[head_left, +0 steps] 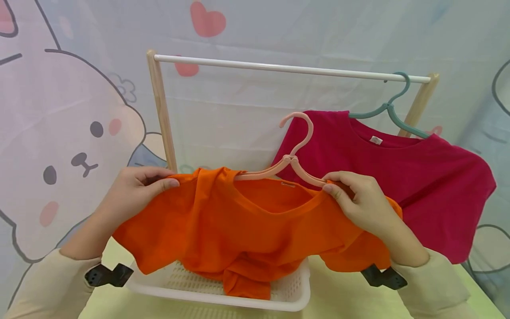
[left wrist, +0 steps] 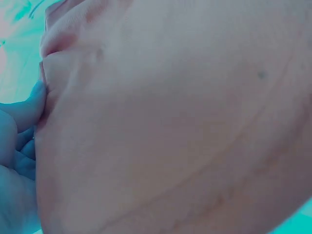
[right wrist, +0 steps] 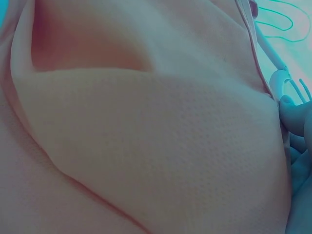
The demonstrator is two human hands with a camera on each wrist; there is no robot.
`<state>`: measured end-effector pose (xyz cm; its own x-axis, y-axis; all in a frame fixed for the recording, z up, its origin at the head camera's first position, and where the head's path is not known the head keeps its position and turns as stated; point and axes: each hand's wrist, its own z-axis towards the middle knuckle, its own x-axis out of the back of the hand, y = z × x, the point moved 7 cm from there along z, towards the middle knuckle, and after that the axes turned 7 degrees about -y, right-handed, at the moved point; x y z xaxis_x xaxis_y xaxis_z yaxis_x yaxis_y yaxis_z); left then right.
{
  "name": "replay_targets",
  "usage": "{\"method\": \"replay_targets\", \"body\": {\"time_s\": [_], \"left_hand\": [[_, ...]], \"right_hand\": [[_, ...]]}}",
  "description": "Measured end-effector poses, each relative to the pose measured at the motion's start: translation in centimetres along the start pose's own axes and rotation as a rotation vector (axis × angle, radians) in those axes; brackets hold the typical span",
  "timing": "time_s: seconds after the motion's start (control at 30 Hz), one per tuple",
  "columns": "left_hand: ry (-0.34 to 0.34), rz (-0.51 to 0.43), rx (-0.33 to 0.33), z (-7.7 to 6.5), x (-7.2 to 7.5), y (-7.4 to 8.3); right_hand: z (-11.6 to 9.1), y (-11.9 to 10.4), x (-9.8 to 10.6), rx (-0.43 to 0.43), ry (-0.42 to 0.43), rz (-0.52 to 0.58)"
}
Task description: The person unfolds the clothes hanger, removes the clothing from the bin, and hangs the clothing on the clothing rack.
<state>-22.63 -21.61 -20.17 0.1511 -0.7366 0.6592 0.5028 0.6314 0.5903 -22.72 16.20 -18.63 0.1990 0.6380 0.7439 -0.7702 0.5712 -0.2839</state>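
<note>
An orange T-shirt is held up by both hands in the head view, its lower part bunched and hanging down. My left hand pinches the top edge at the left sleeve. At the right shoulder, my right hand pinches the cloth beside the end of a pink hanger. The hanger's arms pass into the neck opening, and its hook points up, off the rail. Cloth fills most of both wrist views; the left thumb and the right thumb press its edge.
Behind stands a rack with a white rail and wooden posts. A crimson T-shirt hangs from it on a teal hanger at the right. Under the orange shirt lies a white basket on a yellow-green tabletop.
</note>
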Motion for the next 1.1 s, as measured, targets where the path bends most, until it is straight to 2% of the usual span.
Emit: {"method": "replay_targets", "body": {"time_s": [0.17,0.37,0.47,0.57,0.67,0.77,0.87,1.0,1.1], "left_hand": [[0.043,-0.023,0.087,-0.3,1.0,-1.7],[0.057,-0.074,0.123,-0.5,1.3,-3.0],[0.043,-0.063,0.15,-0.4,1.3,-3.5],[-0.004,-0.029,0.2,-0.3,1.1,-3.9],[-0.038,0.013,0.222,0.1,0.8,-3.5],[-0.034,0.04,0.156,0.6,0.4,-1.9],[-0.046,0.08,0.01,1.2,-0.5,0.8],[-0.155,0.121,-0.158,1.7,-2.3,3.9],[-0.234,0.159,-0.237,2.0,-3.7,5.3]], "right_hand": [[-0.4,0.5,0.2,0.004,0.021,0.011],[-0.8,0.8,0.2,0.004,0.023,0.018],[-1.0,0.8,0.0,0.007,0.023,0.018],[-1.0,0.8,-0.2,0.002,0.016,0.016],[-1.0,0.9,-0.5,-0.007,0.004,0.013],[-0.8,0.8,-0.7,-0.015,-0.01,0.015],[-0.6,0.5,-1.0,-0.016,-0.02,0.013],[-0.3,0.1,-1.2,-0.001,-0.019,-0.004],[-0.1,-0.1,-1.3,0.005,-0.016,-0.014]]}}
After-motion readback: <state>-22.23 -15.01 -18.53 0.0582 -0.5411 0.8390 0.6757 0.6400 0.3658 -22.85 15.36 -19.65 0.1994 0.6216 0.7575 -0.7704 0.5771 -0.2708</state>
